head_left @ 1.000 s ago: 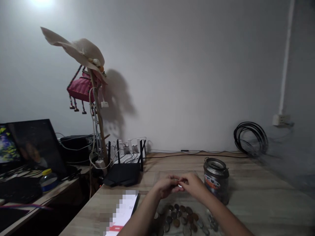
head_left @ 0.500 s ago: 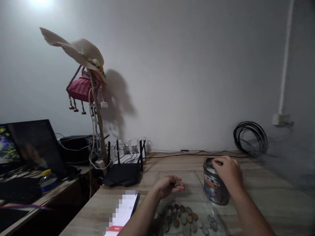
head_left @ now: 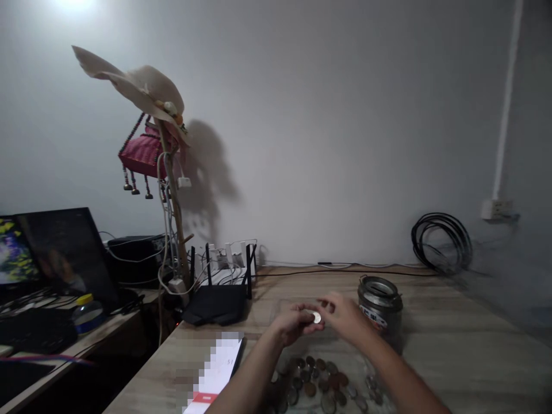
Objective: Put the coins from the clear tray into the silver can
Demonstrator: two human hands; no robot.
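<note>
"Now, what did we move?"

"Our right hand [head_left: 345,315] was up at the jar [head_left: 383,300] half a second ago. Now it's back close to our left hand [head_left: 291,326]. The number on our bright screen [head_left: 224,362] was 50, and now it looks like 51."

"What are we holding?"

"Our left grip has a shiny coin [head_left: 317,318] between the thumb and fingers. Our right grip is bent in near it, but it's blurry, so we can't tell if it's holding something."

"What else is on our desk [head_left: 457,351]?"

"Lots of other coins [head_left: 309,390] lie on clear plastic [head_left: 302,349], nearer to us. A black router [head_left: 218,305] sits over on the left. Our right arm [head_left: 386,359] hides a bit of the jar."

"And how are our hands?"

"They reach forward and come close together over the plastic. Our left palm looks turned up."
</note>
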